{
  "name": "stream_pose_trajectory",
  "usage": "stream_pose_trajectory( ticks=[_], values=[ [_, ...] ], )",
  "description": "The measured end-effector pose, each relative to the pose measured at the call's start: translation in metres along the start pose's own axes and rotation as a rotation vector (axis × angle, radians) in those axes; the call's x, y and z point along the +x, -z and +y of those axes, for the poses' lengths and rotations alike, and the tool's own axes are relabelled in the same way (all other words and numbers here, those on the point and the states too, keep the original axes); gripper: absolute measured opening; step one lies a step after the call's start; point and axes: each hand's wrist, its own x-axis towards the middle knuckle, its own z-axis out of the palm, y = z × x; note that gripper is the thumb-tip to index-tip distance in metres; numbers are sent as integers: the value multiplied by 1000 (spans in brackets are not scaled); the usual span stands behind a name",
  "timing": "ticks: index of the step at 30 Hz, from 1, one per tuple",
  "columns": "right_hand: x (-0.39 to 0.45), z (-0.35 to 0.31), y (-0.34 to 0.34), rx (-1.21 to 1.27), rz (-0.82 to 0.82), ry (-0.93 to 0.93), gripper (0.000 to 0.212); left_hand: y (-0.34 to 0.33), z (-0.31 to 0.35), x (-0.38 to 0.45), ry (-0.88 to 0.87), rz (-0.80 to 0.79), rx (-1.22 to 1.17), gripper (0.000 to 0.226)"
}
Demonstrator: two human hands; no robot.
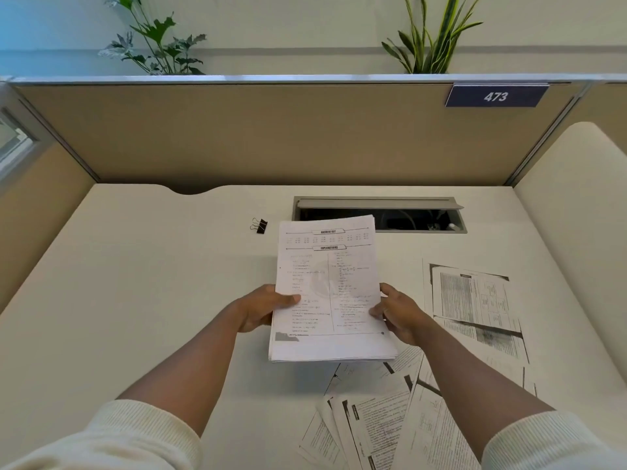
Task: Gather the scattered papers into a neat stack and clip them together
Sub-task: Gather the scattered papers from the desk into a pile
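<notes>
White printed pages, gathered into a stack [327, 293], are held above the counter [135, 283], gripped at the side edges by the left hand [263, 308] and the right hand [400, 313]. Loose papers [383, 422] are spread below and to the right. A black binder clip [259, 225] lies just beyond the stack's upper left corner.

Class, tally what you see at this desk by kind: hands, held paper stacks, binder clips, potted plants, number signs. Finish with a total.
Hands: 2, left hand, right hand
Held white printed paper stack: 1
Black metal binder clip: 1
Green leafy plants: 2
Blue number sign: 1
Total: 7
</notes>
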Motion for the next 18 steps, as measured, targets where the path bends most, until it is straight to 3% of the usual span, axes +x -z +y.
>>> stream_pose_trajectory(
  ticks=[4,7,12,18],
  values=[
    [0,0,1,-23,19,17,54,1,-10,-4,106,-54,81,48],
    [0,2,0,-38,5,12,56,2,-13,-3,127,-29,110,43],
    [2,5,-4,-45,-55,6,56,0,-6,1,-30,59,-197,37],
    [7,3,-16,-122,-78,0,54,-6,-6,10,-56,176,-294,48]
  ],
)
